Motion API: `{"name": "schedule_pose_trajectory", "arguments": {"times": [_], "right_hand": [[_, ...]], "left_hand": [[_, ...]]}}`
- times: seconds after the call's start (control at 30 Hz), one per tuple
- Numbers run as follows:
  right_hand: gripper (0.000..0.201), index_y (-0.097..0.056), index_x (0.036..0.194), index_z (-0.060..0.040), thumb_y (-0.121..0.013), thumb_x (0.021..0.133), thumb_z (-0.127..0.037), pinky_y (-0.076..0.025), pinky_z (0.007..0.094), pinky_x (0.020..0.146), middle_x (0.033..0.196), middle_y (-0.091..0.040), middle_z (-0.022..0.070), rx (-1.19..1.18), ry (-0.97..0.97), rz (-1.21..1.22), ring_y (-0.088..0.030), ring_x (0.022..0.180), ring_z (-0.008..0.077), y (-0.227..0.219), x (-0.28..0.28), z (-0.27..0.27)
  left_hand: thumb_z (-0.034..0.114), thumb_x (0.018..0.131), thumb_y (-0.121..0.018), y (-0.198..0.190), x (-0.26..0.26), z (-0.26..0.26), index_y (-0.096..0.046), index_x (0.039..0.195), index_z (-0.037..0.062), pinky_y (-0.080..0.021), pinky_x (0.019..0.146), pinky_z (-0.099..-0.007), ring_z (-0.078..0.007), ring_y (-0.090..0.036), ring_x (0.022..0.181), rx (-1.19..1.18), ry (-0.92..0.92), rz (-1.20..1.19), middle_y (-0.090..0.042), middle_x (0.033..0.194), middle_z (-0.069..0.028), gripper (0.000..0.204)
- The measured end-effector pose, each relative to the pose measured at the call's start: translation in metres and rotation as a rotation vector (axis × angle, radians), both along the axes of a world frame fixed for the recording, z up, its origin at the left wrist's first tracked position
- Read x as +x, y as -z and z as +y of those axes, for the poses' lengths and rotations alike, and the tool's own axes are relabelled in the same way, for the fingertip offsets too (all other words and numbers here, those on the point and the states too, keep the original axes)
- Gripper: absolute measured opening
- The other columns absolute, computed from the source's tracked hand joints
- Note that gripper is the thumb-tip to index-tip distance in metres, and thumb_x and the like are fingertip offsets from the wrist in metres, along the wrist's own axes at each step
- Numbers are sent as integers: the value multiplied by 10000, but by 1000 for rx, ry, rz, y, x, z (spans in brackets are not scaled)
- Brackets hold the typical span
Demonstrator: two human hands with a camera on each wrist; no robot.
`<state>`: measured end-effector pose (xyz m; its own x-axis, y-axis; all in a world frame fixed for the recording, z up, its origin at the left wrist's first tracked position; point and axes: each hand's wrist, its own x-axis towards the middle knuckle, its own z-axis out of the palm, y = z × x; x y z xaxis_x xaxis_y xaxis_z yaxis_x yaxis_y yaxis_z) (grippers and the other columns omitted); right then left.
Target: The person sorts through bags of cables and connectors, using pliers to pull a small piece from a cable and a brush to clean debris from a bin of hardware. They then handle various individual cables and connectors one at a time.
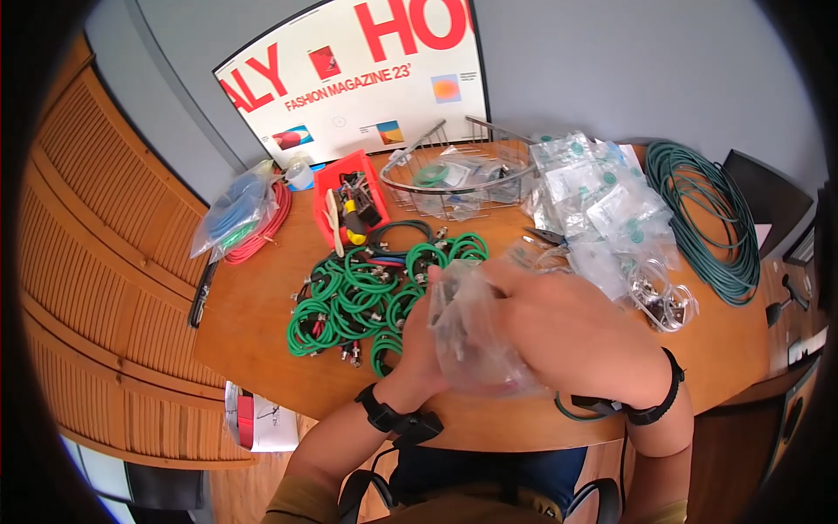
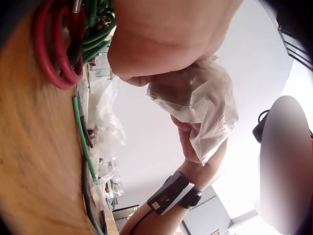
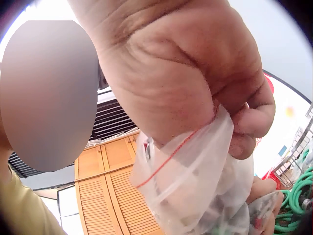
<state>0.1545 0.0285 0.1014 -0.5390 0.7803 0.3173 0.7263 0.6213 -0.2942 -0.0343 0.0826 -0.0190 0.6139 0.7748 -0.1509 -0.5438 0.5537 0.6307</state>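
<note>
Over the front of the table, both hands hold a clear plastic zip bag (image 1: pixel 471 336). My left hand (image 1: pixel 421 348) grips its left side. My right hand (image 1: pixel 567 323) reaches across from the right, its fingers curled at the bag's upper part. A red line runs along the bag's mouth (image 3: pixel 183 156) in the right wrist view, close under the right palm. Small dark and green contents show blurred through the plastic there. In the left wrist view the crumpled bag (image 2: pixel 210 105) spans between the hands. Green coiled cables (image 1: pixel 349 293) with metal connectors lie just beyond the left hand.
A red bin (image 1: pixel 378 188) of tools and a wire basket (image 1: pixel 410 188) stand at the back. Flat clear bags (image 1: pixel 602 196) pile up at right, beside a large dark green cable coil (image 1: pixel 733 262). Bagged blue cable (image 1: pixel 240 205) lies at far left. Pliers (image 1: pixel 546 236) lie mid-table.
</note>
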Motion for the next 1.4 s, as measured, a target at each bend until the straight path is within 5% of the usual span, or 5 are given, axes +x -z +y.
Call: {"name": "schedule_pose_trajectory", "arguments": {"times": [0.9,1.07,1.2,1.27,1.4], "right_hand": [[197,-735,968,-88,-789,789,-150,-541,450,697,995,-627,154,-29,90,-40,-659,853,383,-7,-7,9],[159,-715,1057,-101,-725,900,-121,-539,465,660,1016,-580,147,-110,-301,131,-651,778,382,-8,6,12],[179,-711,1109,-99,-709,931,-122,-545,462,659,1001,-596,137,-145,-140,193,-657,776,381,-26,-2,-6],[172,-747,1001,-45,-777,832,-41,-530,423,641,922,-622,128,-92,10,245,-646,761,356,-34,-7,-17],[219,-734,1009,-56,-776,801,-3,-504,403,560,873,-604,109,53,46,215,-622,666,325,-33,-9,-28]], "left_hand": [[568,1128,-395,-3,3,-2,-599,1344,81,-565,1026,-418,-221,-682,1177,48,-260,48,-692,1282,-89,570],[524,1147,-394,-17,0,1,-583,1350,60,-574,1010,-400,-221,-685,1165,-225,-67,-16,-687,1269,-86,541],[659,1088,-403,-2,-1,6,-580,1373,108,-579,978,-443,-257,-683,1153,50,-55,95,-679,1275,-101,644],[654,1103,-354,20,-2,18,-572,1374,104,-565,982,-430,-258,-672,1159,-123,350,-727,-678,1276,-103,651],[616,1125,-323,32,-1,19,-572,1318,102,-544,997,-399,-247,-661,1128,-89,250,-385,-678,1221,-99,603]]}}
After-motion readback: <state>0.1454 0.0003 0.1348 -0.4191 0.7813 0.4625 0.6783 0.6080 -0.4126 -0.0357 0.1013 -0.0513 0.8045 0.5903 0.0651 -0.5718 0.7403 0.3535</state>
